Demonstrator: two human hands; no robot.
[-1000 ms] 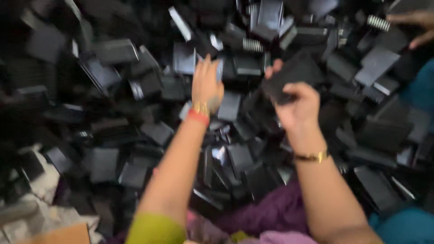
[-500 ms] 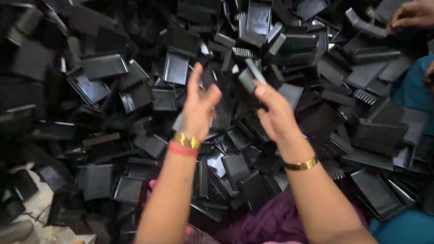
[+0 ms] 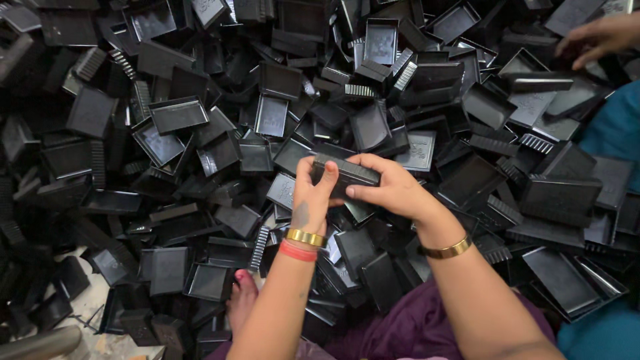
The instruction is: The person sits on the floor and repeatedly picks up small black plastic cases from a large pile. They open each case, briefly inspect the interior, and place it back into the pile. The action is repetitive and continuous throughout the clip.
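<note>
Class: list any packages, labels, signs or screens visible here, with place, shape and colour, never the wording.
No packages, labels, signs or screens show.
Only a heap of black plastic trays, some with raised moulded marks.
The left hand and right hand hold one black rectangular piece.

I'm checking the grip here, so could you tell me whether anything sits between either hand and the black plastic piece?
Nothing visible does: the left hand and right hand both hold the black plastic piece directly, above the pile.
</note>
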